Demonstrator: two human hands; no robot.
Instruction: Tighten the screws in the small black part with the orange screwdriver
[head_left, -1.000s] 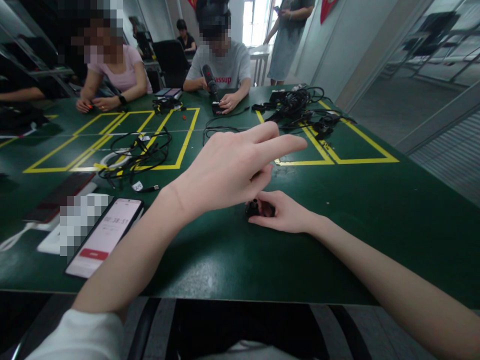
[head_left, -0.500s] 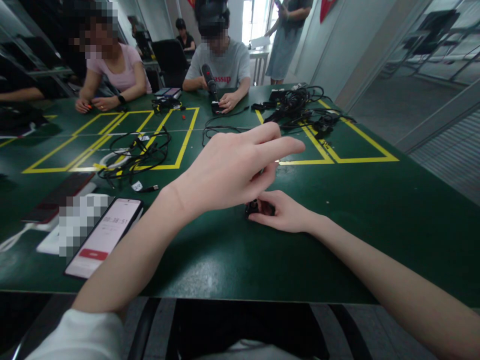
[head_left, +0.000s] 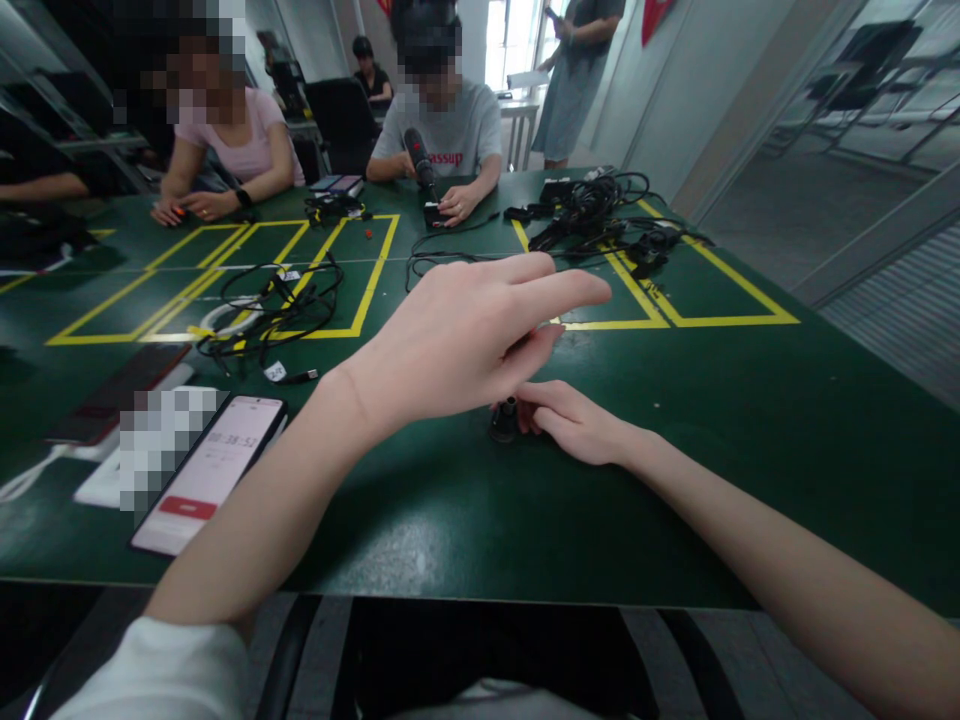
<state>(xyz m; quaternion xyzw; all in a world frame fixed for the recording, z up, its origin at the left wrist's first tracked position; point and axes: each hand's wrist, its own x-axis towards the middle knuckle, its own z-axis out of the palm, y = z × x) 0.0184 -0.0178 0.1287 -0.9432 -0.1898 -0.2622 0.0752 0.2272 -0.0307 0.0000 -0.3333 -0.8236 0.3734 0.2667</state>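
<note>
A small black piece (head_left: 503, 424) with a wide base and a narrower upright top stands on the green table. My right hand (head_left: 574, 422) is beside it, with fingers curled and fingertips partly behind the piece, seemingly touching it. My left hand (head_left: 480, 335) is raised directly above, back of the hand facing me. Its index finger reaches out to the right while the other visible fingers bend inward. The left thumb and palm are hidden, so whatever it pinches over the black piece cannot be made out.
A phone (head_left: 214, 470) showing a timer lies left of my left forearm, near a white object (head_left: 169, 440) and a dark red phone (head_left: 120, 392). Black cables (head_left: 274, 310) are coiled on the left; another cable heap (head_left: 592, 215) is at the back right. Opposite, a person uses a power screwdriver (head_left: 420, 160).
My right thumb has drawn back from the front of the black piece and tucked in, exposing more of the piece. My left fingers have shifted slightly; the left arm stays in place.
</note>
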